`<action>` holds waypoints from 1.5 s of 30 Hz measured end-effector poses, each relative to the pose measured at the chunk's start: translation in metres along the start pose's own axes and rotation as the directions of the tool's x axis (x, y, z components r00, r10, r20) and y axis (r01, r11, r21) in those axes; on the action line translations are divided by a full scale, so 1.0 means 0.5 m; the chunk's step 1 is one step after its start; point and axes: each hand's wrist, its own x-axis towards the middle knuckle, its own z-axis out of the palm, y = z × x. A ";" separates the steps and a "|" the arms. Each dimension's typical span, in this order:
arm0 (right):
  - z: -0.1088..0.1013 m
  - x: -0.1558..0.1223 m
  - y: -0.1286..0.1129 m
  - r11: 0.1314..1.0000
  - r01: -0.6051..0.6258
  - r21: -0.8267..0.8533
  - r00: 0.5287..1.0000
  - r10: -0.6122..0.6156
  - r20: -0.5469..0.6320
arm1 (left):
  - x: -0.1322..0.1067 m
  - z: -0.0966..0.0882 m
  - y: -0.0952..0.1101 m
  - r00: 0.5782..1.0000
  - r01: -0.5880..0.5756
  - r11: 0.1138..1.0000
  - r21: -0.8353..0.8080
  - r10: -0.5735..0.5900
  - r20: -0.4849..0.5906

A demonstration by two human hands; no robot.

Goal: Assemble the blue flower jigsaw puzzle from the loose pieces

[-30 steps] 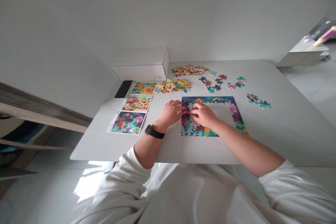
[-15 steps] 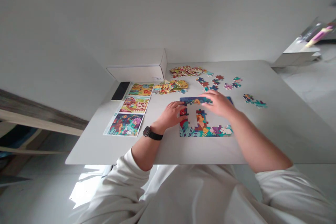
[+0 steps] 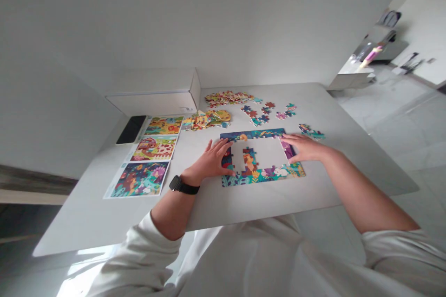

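A partly joined jigsaw puzzle [image 3: 263, 174] lies flat on the table, its colourful border forming a rectangular frame around bare tabletop. Inside, a joined strip with an orange animal [image 3: 249, 160] rises from the bottom border. My left hand [image 3: 213, 160] rests on the left border, fingers spread, a watch on its wrist. On the right border lies my right hand [image 3: 302, 147], fingers apart, with the purple edge pieces [image 3: 287, 150] beside its fingertips. Both hands touch the frame from opposite sides, and neither grips a loose piece.
Loose dark pieces [image 3: 265, 113] lie beyond the frame, with a few teal ones [image 3: 315, 134] to the right. Yellow [image 3: 209, 119] and red-green [image 3: 228, 98] piles sit farther back. Three picture sheets [image 3: 141, 178], a phone [image 3: 131, 130] and a white box [image 3: 153, 100] occupy the left.
My right hand has moved from the top border to the right border, uncovering the top and the purple right side. My left hand stays on the left border. The view has turned right.
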 end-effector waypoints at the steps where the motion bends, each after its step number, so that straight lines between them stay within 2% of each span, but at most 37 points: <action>1: 0.002 0.002 -0.001 1.000 -0.001 -0.003 1.000 0.001 -0.009 | 0.000 -0.002 -0.002 1.000 -0.003 1.000 0.003 0.003 0.004; 5: 0.006 0.016 -0.017 1.000 0.005 -0.004 0.999 -0.005 -0.032 | -0.004 -0.018 -0.019 0.999 0.000 1.000 0.031 -0.001 0.037; 12: 0.010 0.043 -0.078 0.999 0.038 0.024 0.999 -0.037 -0.038 | -0.033 -0.046 -0.063 0.993 0.072 0.992 0.101 -0.080 0.085; 17: -0.017 0.066 -0.089 0.999 0.040 0.025 0.999 -0.039 -0.035 | -0.022 -0.062 -0.086 0.995 0.059 0.989 0.135 -0.069 0.072; 20: -0.045 0.093 -0.085 0.997 0.043 0.067 0.998 -0.040 -0.046 | 0.016 -0.078 -0.091 0.997 0.076 0.989 0.126 -0.078 0.009; 23: -0.054 0.122 -0.089 0.995 -0.008 0.101 0.990 0.022 -0.140 | 0.055 -0.081 -0.077 0.989 0.072 0.995 0.071 -0.062 -0.132; 26: -0.031 0.142 -0.103 0.991 -0.046 0.125 0.968 0.076 -0.241 | 0.069 -0.063 -0.052 0.947 0.041 0.999 -0.008 -0.041 -0.317; 28: -0.007 0.147 -0.112 0.992 -0.020 0.125 0.947 0.059 -0.316 | 0.066 -0.046 -0.040 0.921 0.045 0.998 -0.050 -0.061 -0.385; 31: 0.017 0.146 -0.118 0.994 -0.014 0.104 0.920 0.053 -0.388 | 0.057 -0.030 -0.037 0.908 0.057 0.992 -0.114 -0.100 -0.407; 36: 0.014 0.139 -0.106 0.990 -0.110 0.088 0.923 0.135 -0.360 | 0.053 -0.028 -0.051 0.885 0.085 0.975 -0.204 -0.168 -0.433; 40: 0.016 0.141 -0.105 0.995 -0.033 0.089 0.931 0.063 -0.359 | 0.052 -0.026 -0.055 0.887 0.085 0.972 -0.218 -0.173 -0.427; 45: 0.018 0.147 -0.104 0.988 0.035 0.151 0.917 0.028 -0.399 | 0.050 -0.027 -0.051 0.884 0.090 0.971 -0.223 -0.181 -0.431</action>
